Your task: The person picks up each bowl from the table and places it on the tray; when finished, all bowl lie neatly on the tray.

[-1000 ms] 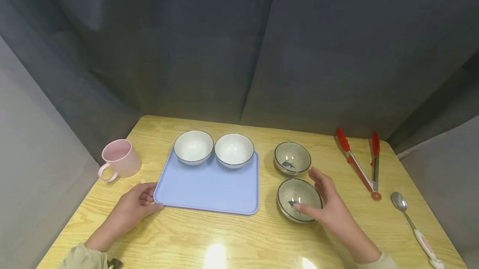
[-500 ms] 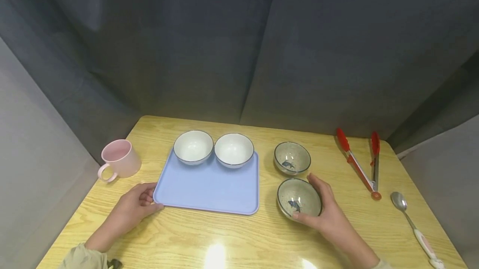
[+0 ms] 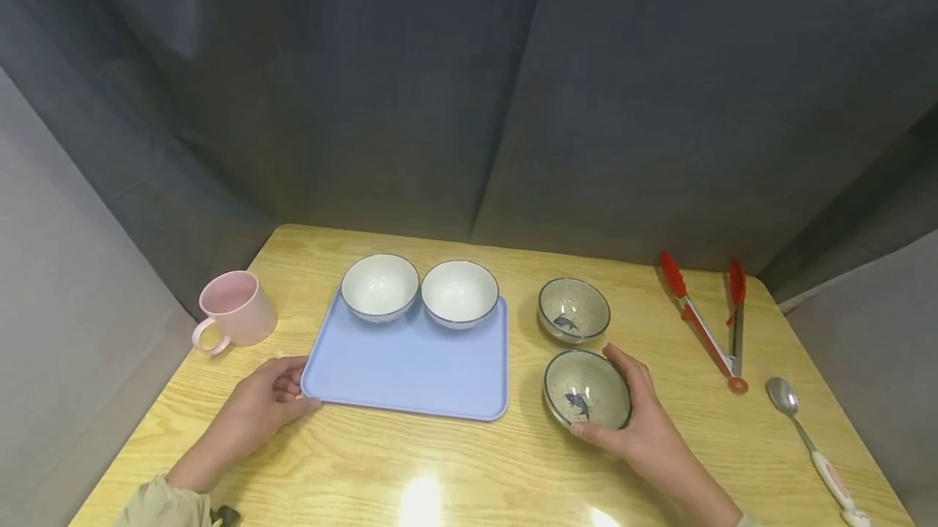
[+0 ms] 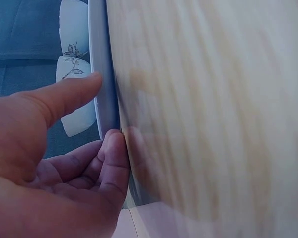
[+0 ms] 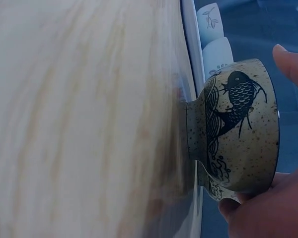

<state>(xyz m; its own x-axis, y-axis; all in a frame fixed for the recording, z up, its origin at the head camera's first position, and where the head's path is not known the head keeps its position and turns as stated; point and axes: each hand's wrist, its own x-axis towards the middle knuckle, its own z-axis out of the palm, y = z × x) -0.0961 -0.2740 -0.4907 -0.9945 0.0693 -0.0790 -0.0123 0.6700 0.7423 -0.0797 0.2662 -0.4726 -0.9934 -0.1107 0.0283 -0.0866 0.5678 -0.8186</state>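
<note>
Right grip (image 3: pixel 646 417): released; spread about the right side of the near fish bowl (image 3: pixel 586 388), the thumb clear of the rim in the right wrist view. Whether the fingertips press the far wall is hidden.
Near fish bowl: standing upright on the desk (image 3: pixel 330 470), to the right of the tray (image 3: pixel 410 372) and apart from it; speckled grey glaze, dark rim, a blue fish inside and a dark fish on the outer wall.
Left grip (image 3: pixel 260 401): grasping the tray at its near left corner, thumb along the near edge, fingers curled against the left edge.
Tray: light blue, rectangular, raised lip; flat on the desk between the two grips.
Far fish bowl (image 3: pixel 575 307): same pattern, upright, just beyond the near fish bowl.
White bowls: left one (image 3: pixel 379 287) and right one (image 3: pixel 459 292) side by side at the tray's far end, upright, dark-rimmed, with a leafy sprig on the outside.
Pink mug (image 3: pixel 245 323): upright, left of the tray, handle turned toward the near left.
Tongs (image 3: pixel 707 340): lying at the far right, arms apart, red tips pointing away from the person.
Spoon (image 3: pixel 828 472): at the right edge, metal head outermost from the person, white-and-pink handle toward them.
Curtain (image 3: pixel 440 103): dark grey, hanging behind the desk.
</note>
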